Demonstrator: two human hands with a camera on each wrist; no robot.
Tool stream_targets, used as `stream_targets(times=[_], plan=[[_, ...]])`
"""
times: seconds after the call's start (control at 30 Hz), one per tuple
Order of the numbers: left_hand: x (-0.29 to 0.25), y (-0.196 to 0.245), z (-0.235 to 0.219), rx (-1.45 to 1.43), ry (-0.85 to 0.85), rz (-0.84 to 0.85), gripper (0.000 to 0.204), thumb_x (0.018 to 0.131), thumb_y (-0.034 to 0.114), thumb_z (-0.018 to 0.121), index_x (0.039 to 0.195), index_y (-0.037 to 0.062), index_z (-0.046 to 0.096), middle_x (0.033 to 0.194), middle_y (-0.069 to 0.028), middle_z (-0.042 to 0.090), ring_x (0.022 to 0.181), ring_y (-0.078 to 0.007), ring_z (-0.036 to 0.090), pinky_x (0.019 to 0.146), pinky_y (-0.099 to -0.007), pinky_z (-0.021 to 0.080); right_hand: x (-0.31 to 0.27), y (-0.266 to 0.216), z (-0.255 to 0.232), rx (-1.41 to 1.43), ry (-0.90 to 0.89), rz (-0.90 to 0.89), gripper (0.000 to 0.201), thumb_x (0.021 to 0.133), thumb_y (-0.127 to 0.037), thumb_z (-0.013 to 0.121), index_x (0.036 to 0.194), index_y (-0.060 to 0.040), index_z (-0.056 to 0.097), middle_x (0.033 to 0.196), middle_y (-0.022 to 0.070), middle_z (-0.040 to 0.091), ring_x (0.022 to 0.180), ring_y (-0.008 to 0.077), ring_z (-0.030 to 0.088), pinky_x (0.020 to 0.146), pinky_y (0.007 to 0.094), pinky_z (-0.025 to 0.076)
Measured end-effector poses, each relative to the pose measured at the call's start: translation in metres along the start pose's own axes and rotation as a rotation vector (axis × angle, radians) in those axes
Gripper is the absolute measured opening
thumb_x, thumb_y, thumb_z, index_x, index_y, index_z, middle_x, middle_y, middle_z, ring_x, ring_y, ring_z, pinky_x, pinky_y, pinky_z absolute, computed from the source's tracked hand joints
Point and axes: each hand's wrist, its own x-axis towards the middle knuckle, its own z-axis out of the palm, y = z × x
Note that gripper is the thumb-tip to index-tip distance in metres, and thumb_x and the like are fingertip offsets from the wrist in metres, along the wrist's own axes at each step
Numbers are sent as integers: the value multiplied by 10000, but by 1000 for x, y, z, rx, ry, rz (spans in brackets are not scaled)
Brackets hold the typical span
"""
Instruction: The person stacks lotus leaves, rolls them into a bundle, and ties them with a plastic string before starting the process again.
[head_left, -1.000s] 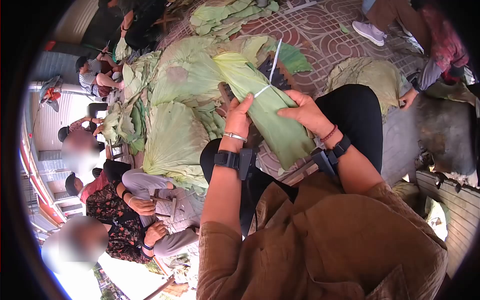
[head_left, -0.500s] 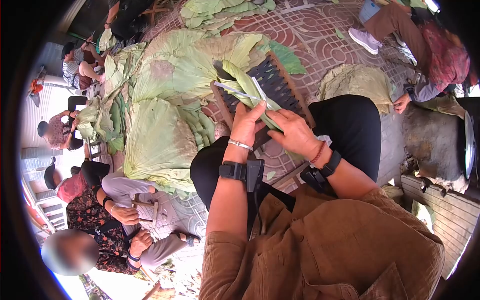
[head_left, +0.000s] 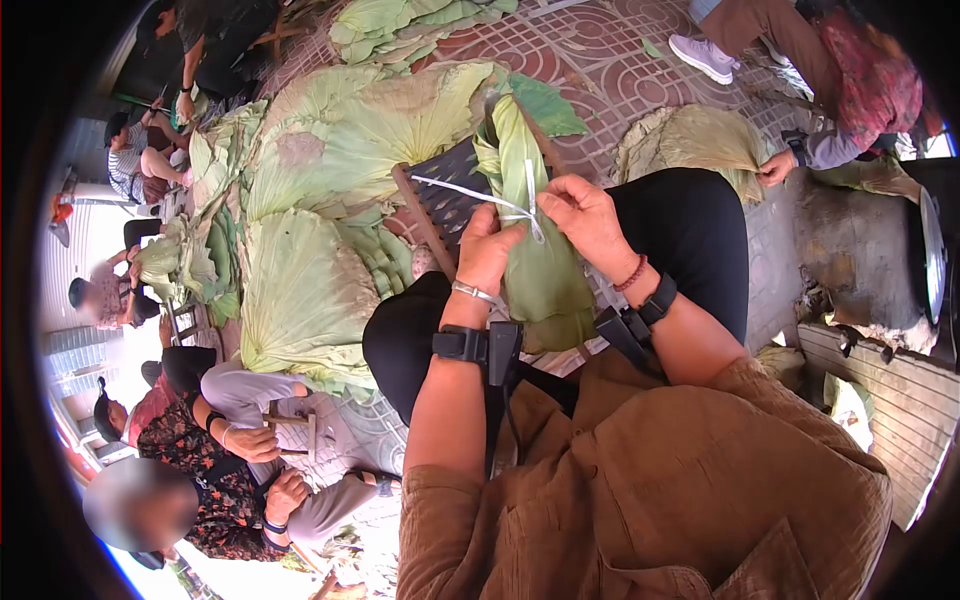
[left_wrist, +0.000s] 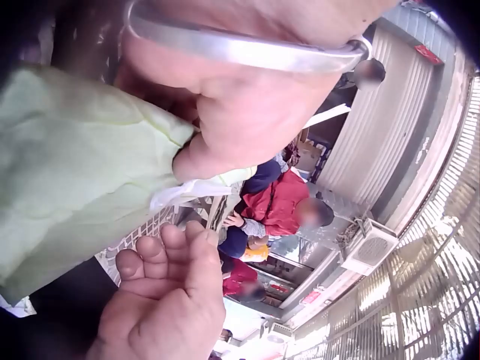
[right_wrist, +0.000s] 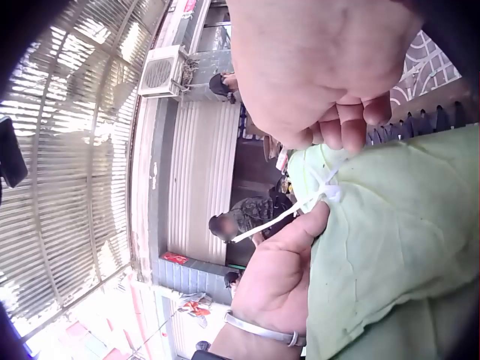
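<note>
Between my knees I hold a folded bundle of large green leaves [head_left: 545, 285], bound round its middle with a white strip [head_left: 455, 189]. My left hand [head_left: 487, 254] grips the bundle's left side, thumb over the leaf just below the binding. With thumb and forefinger, my right hand [head_left: 590, 222] pinches the strip at the binding's right side. In the left wrist view, the right hand's curled fingers [left_wrist: 150, 255] lie beside the bundle. The right wrist view shows the small white knot [right_wrist: 330, 192] at the left thumb tip, one loose end [right_wrist: 274, 219] sticking out leftward.
Behind the bundle stands a wooden-framed stool with black webbing [head_left: 435, 215]. Large leaves [head_left: 305, 285] lie heaped to the left, and another leaf pile [head_left: 690, 145] is at the right by a seated person's hand [head_left: 775, 167]. A wooden panel [head_left: 880, 410] stands far right.
The bundle has turned from leaning left to nearly upright. My right hand has gone from lying across the leaves to pinching the white strip, whose loose end now points left.
</note>
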Motion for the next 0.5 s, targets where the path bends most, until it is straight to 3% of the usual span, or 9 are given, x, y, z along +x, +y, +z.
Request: stream_targets(times=[0.2,0.27,0.5], plan=[[-5,-9,14,44,-26,-13,325,794,-35,548,1116,-11,516,1003,-57,591,865,-131,568,765,-256,463,6,21,-3,-143,-21,41,226,758,-177,660,806,28,578,685,46,578,638,106,528,590,276,452],[-5,-8,14,78,-25,-19,316,804,-32,539,1119,-14,515,999,-56,592,862,-130,566,764,-260,464,7,19,-4,47,-32,125,165,771,-142,649,768,4,570,648,19,549,576,99,506,525,262,432],[0,-16,7,76,32,8,285,819,-28,518,1103,-24,530,1007,-57,597,862,-137,568,772,-265,464,11,2,-14,393,146,105,152,833,-107,600,703,-79,526,579,-42,487,466,40,421,429,190,329]])
